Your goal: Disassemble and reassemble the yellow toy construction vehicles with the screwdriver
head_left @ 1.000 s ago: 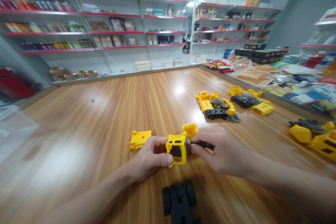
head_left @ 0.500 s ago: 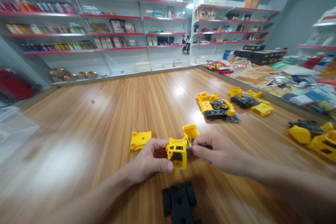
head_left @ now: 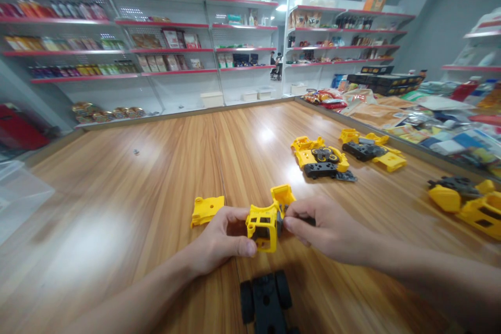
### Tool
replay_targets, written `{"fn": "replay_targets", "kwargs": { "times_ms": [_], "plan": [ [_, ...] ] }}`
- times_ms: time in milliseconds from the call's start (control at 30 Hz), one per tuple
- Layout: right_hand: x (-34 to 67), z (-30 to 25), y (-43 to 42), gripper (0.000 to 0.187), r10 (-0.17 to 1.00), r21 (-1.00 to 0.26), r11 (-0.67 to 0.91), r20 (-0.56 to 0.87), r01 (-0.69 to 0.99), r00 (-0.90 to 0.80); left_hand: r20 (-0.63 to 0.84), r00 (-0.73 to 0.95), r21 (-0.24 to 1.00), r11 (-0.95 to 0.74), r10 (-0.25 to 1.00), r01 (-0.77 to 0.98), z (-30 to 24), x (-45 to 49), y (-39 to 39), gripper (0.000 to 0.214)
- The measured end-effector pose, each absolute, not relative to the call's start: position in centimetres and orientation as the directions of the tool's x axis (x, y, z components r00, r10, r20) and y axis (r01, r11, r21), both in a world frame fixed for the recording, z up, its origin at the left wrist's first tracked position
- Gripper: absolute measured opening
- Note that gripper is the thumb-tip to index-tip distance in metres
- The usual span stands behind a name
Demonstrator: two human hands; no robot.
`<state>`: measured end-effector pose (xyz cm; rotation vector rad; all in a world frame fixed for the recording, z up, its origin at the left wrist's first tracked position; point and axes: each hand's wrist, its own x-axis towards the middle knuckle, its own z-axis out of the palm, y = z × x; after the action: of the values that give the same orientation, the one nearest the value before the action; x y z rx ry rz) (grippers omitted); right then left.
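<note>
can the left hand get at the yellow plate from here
Probably yes: the yellow plate lies just beyond the left hand, with nothing seen blocking the way. But that hand is holding the yellow frame, so it would likely need to let go first.

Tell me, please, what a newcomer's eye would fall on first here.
Most likely the bright yellow toy cab frame, held in the left hand above the wooden table, with the right hand gripping a mostly hidden dark object beside it. Next would come the black wheeled chassis at the bottom edge, and the groups of yellow and black toy parts towards the right.
</note>
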<state>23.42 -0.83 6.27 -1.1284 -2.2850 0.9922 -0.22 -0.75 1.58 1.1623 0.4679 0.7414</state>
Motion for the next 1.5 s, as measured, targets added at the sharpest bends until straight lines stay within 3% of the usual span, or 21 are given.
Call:
{"fn": "replay_targets", "kwargs": {
  "times_ms": [100, 333, 500, 667, 800, 867, 900, 967, 1067, 1167, 1367, 1500],
  "plan": [
    [23.38, 6.12, -0.67, 0.029, 0.806, -0.781, 0.362, -0.012, 0.508, -0.592, 0.042, 0.675, 0.938, 0.204, 0.736, -0.280, 1.48, -0.24, -0.70, 0.045],
    [23.46, 6.20, -1.37, 0.016, 0.772, -0.574, 0.603, 0.244, 0.554, -0.587, 0.032, 0.658, 0.943, 0.196, 0.752, -0.269, 1.60, -0.04, -0.68, 0.051],
    [23.55, 6.04, -1.34, 0.023, 0.768, -0.579, 0.600, 0.225, 0.552, -0.600, 0.030, 0.668, 0.942, 0.202, 0.744, -0.267, 1.51, -0.17, -0.73, 0.050],
    [23.50, 6.06, -0.91, 0.027, 0.816, -0.736, 0.439, 0.086, 0.515, -0.572, 0.046, 0.680, 0.943, 0.193, 0.732, -0.273, 1.39, -0.33, -0.67, 0.047],
    [23.38, 6.09, -0.57, 0.028, 0.816, -0.917, 0.095, -0.151, 0.387, -0.558, 0.070, 0.702, 0.938, 0.194, 0.708, -0.289, 1.81, -0.13, -0.70, 0.049],
    [23.31, 6.02, -0.46, 0.027, 0.785, -0.936, -0.043, -0.249, 0.350, -0.568, 0.068, 0.702, 0.940, 0.190, 0.709, -0.283, 1.92, -0.07, -0.72, 0.049],
    [23.27, 6.00, -0.46, 0.028, 0.787, -0.932, -0.023, -0.240, 0.361, -0.568, 0.062, 0.696, 0.942, 0.189, 0.715, -0.278, 1.90, -0.07, -0.73, 0.048],
    [23.20, 5.98, -0.56, 0.029, 0.828, -0.886, 0.181, -0.098, 0.428, -0.553, 0.050, 0.673, 0.943, 0.186, 0.738, -0.274, 1.75, -0.07, -0.72, 0.048],
    [23.23, 5.98, -0.85, 0.021, 0.824, -0.694, 0.496, 0.188, 0.522, -0.534, 0.038, 0.645, 0.944, 0.185, 0.763, -0.274, 1.49, -0.05, -0.72, 0.048],
    [23.49, 5.77, -0.98, 0.010, 0.761, -0.554, 0.634, 0.325, 0.540, -0.561, 0.031, 0.635, 0.946, 0.184, 0.772, -0.269, 1.46, 0.00, -0.73, 0.048],
    [23.88, 5.29, -0.99, 0.015, 0.645, -0.436, 0.757, 0.381, 0.486, -0.663, 0.032, 0.659, 0.945, 0.193, 0.752, -0.265, 1.42, -0.09, -0.70, 0.045],
    [23.65, 5.59, -1.14, 0.020, 0.734, -0.569, 0.645, 0.275, 0.510, -0.621, 0.041, 0.664, 0.945, 0.186, 0.746, -0.268, 1.29, -0.17, -0.69, 0.048]
  ]
}}
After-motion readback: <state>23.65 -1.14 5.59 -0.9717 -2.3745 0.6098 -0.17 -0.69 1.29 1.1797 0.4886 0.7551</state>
